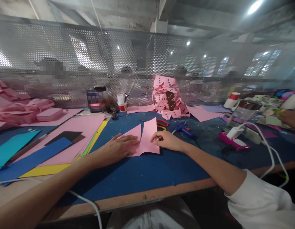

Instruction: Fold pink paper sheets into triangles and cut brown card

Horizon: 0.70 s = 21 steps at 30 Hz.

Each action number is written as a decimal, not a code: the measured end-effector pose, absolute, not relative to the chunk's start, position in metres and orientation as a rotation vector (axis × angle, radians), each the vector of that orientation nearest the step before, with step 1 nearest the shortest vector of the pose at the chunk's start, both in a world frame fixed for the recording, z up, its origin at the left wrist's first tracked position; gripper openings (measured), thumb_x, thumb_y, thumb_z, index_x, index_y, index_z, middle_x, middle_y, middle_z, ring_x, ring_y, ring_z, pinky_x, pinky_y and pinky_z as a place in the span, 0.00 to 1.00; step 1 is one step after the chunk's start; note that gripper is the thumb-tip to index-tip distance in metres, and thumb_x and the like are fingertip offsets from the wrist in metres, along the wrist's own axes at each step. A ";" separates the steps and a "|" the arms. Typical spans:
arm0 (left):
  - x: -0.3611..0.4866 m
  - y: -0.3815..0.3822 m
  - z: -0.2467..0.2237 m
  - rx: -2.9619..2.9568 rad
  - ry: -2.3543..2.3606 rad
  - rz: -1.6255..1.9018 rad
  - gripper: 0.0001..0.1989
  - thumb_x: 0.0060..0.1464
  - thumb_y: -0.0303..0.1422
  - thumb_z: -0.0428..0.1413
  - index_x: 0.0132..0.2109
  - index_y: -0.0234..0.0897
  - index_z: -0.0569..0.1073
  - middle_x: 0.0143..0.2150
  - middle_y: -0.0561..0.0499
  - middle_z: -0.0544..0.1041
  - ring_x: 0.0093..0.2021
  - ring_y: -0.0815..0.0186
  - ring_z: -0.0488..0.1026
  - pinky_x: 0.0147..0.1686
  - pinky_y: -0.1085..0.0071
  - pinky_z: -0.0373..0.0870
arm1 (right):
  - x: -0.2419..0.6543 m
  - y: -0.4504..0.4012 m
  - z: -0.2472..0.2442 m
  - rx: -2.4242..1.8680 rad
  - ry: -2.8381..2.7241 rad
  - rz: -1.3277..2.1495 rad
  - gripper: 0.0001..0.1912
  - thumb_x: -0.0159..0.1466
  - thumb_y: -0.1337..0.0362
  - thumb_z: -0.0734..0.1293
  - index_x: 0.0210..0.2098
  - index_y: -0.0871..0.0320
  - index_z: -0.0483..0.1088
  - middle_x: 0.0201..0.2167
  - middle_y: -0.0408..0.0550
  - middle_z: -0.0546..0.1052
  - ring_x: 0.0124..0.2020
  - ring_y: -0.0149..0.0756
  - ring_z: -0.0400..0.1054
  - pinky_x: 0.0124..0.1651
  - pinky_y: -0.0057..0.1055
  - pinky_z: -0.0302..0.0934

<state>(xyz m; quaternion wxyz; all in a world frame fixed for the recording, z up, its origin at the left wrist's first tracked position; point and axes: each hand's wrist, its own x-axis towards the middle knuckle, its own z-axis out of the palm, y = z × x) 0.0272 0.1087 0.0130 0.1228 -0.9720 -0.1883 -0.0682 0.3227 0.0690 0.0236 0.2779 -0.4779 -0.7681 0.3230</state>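
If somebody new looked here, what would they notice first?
Probably the tall heap of pink paper pieces with small coloured marks, at the back of the blue tabletop. Then perhaps the bent pink paper in the middle, touched by the left hand and right hand.

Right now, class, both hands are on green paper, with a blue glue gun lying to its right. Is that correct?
The colour is wrong: the head view shows the left hand and right hand on pink paper, not green. The blue glue gun does lie to its right.
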 end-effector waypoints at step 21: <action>0.029 0.113 0.012 -2.932 -0.743 -0.263 0.24 0.70 0.42 0.44 0.70 0.50 0.57 0.70 0.51 0.64 0.69 0.64 0.59 0.70 0.60 0.42 | 0.324 0.067 0.026 -1.281 -2.092 0.864 0.09 0.62 0.66 0.68 0.41 0.60 0.77 0.32 0.46 0.78 0.29 0.30 0.68 0.35 0.27 0.59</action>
